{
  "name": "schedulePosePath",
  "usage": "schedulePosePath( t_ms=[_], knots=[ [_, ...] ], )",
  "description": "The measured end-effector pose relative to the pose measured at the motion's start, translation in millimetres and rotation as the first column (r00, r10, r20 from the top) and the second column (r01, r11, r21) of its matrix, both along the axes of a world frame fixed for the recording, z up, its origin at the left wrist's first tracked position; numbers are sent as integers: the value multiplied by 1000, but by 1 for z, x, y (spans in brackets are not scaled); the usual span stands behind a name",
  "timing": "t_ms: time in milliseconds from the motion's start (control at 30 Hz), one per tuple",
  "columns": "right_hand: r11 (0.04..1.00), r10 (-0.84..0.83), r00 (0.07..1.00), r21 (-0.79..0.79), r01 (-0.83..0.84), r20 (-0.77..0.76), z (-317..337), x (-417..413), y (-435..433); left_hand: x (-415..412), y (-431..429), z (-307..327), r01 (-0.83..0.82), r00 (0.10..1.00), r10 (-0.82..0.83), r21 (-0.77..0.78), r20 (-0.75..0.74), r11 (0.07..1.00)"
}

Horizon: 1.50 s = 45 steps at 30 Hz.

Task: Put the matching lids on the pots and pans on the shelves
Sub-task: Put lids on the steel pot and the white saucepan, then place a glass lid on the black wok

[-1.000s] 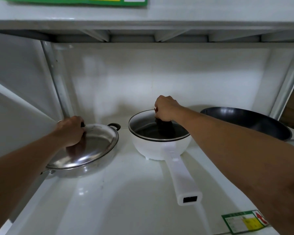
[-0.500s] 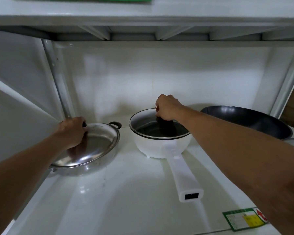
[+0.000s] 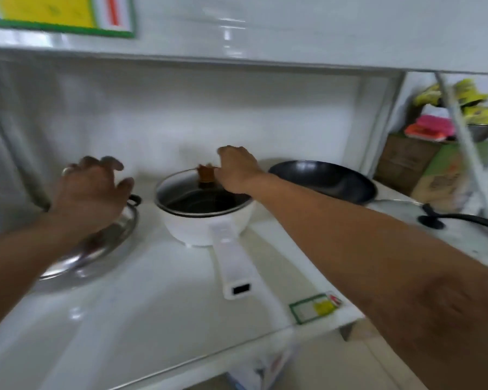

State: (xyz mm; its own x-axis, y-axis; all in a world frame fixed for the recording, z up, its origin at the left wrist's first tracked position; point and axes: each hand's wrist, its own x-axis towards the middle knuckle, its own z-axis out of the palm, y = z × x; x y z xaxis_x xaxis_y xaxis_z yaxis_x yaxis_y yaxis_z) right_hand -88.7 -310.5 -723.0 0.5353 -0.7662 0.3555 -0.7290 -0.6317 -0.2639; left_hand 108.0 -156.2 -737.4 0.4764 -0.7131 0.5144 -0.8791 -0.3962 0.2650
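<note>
A steel lid (image 3: 90, 251) lies on the steel pan (image 3: 134, 199) at the left of the white shelf (image 3: 152, 319). My left hand (image 3: 88, 192) hovers just above it, fingers spread, holding nothing. In the middle stands a white pot (image 3: 206, 229) with a long white handle; a glass lid with a brown knob (image 3: 205, 175) sits on it. My right hand (image 3: 237, 170) is right beside that knob, fingers loosened, the knob showing free to its left. A black wok (image 3: 321, 181) stands uncovered at the right.
A glass lid with a black knob (image 3: 431, 220) lies on the shelf right of the wok. Beyond the shelf post are a cardboard box (image 3: 406, 161) and colourful packets (image 3: 473, 105). The upper shelf (image 3: 265, 38) hangs low overhead. A green label (image 3: 316, 306) marks the front edge.
My left hand has lifted off the steel lid and opened. My right hand has let go of the glass lid's knob and shifted right. The view has swung right and is blurred.
</note>
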Motion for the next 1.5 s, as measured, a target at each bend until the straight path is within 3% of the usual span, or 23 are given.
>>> schedulePosePath(
  t_ms=[67, 200, 400, 633, 900, 1000, 1167, 1333, 1500],
  knots=[
    [999, -35, 999, 25, 36, -37, 3, -36, -1, -65, -6, 23, 166, 973, -180, -104, -145, 981],
    [999, -45, 992, 5, 46, -118, 13, -122, -11, -187, -22, 38, 375, 849, -403, -148, -342, 915],
    [1000, -10, 999, 27, 11, -41, 20, -257, -23, -316, -70, 13, 459, 556, -434, -173, -709, 871],
    [993, -5, 987, 117, 23, -160, -3, -400, -83, -419, -108, -41, 343, 208, -194, -114, -959, 932],
    [975, -111, 920, 138, 174, -376, -35, -483, -147, -485, -141, -61, 89, -115, -142, -152, -983, 984],
    [962, -135, 873, 149, 229, -468, -49, -492, -161, -490, -151, -60, 1, -280, -139, -145, -950, 989],
    [933, -158, 830, 195, 303, -534, -67, -483, -158, -498, -160, -63, -17, -260, -120, -120, -958, 993],
    [921, -210, 849, 192, 338, -485, -69, -484, -149, -498, -163, -65, -23, -250, -114, -112, -961, 993],
    [898, -188, 891, 295, 327, -414, -53, -491, -154, -495, -161, -63, -10, -239, -108, -108, -965, 994]
  ],
)
